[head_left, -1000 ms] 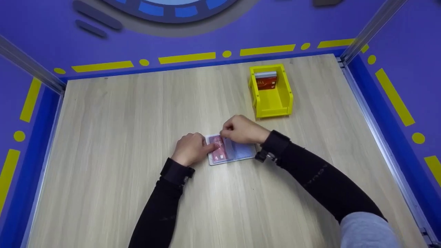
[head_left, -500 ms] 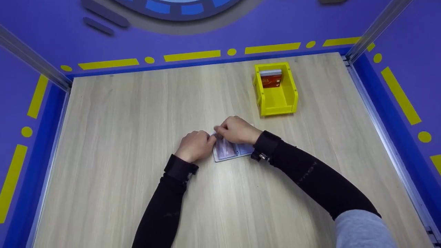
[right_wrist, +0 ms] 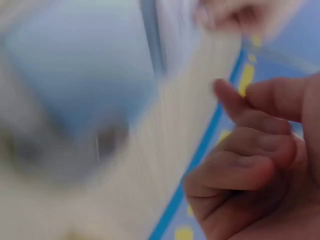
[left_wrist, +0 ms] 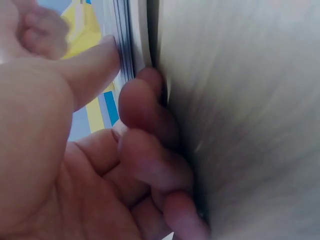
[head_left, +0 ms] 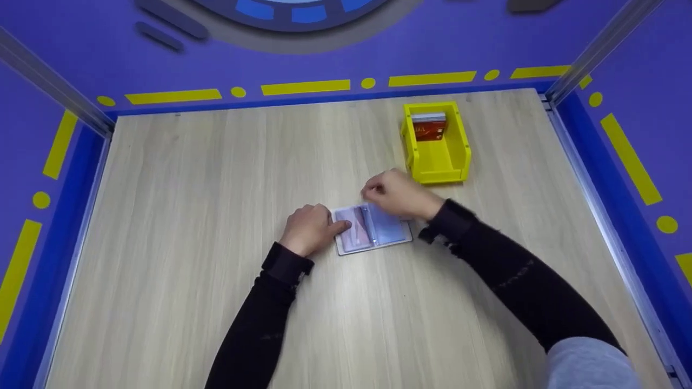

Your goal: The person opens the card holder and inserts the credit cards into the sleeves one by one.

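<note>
The left hand pinches the left edge of an open, clear-sleeved card booklet lying on the pale wood-grain table, thumb on top, presumably to steady its pages; the right hand, fingers curled and apparently holding nothing, hovers by the booklet's far edge.

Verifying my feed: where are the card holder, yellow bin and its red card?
Card holder [head_left: 390, 231], head view: its right page.
Yellow bin [head_left: 440, 176], head view: its front wall.
Red card [head_left: 429, 131], head view: its printed face.

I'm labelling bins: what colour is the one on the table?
The bin is yellow; the head view shows it best.
</note>
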A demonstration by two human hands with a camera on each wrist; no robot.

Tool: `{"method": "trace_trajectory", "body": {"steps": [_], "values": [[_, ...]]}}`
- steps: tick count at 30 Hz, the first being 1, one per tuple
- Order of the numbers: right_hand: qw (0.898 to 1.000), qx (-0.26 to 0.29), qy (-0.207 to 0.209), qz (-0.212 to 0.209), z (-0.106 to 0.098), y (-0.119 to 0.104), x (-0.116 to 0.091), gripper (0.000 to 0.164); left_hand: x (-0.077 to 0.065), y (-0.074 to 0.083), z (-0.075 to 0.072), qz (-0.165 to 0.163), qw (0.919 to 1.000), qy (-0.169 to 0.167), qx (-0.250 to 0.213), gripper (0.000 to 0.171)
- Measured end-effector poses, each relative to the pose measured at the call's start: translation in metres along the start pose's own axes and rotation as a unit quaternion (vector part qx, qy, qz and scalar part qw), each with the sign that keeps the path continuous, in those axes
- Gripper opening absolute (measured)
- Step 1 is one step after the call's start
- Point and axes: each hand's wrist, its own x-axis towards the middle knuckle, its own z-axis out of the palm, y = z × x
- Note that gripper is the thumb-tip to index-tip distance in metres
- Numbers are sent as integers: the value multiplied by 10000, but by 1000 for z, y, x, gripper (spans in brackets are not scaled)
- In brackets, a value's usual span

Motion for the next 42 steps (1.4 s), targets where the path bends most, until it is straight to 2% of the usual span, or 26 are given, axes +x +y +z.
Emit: {"method": "trace_trajectory", "body": {"steps": [2, 5, 7, 9, 12, 16, 19, 23, 25, 28, 35, 39, 42], "values": [[9985, 226, 382, 328, -24, 8, -3, 28, 1, 1, -2, -9, 10000, -14, -17, 58], [9905, 132, 1097, 821, -55, 24, -2, 29, 1, 1, -5, -75, 10000, -27, 6, 58], [9822, -239, 1517, 1080, -71, 36, 1, 31, 1, 0, -6, -134, 9999, -58, 11, 57], [9729, -843, 1811, 1161, -83, 50, 7, 33, 1, -1, -5, -159, 9999, -54, 12, 57], [9596, -1759, 1876, 1143, -94, 70, 18, 35, 0, -3, -3, -179, 9998, -75, -47, 57], [9446, -2665, 1612, 1038, -97, 92, 29, 45, -2, -5, 3, -192, 9996, -141, -166, 57], [9331, -3116, 1598, 819, -99, 105, 35, 49, -3, -5, 7, -182, 9995, -135, -232, 59], [9177, -3422, 1987, 363, -103, 120, 42, 40, -3, -3, 9, -107, 9996, -36, -260, 61], [9132, -3443, 2168, 224, -107, 125, 45, 35, -2, -2, 8, -68, 9996, 23, -265, 62], [9130, -3368, 2300, 117, -113, 127, 48, 31, -1, -1, 5, -28, 9996, 93, -252, 62], [9208, -3174, 2264, 76, -117, 120, 43, 26, -1, -1, 5, -19, 9996, 117, -252, 60], [9348, -2927, 2006, 126, -121, 113, 36, 22, 0, -2, 5, -53, 9996, 64, -267, 61], [9413, -2765, 1932, 119, -127, 104, 27, 19, 1, -3, 4, -76, 9996, 33, -284, 60]]}}
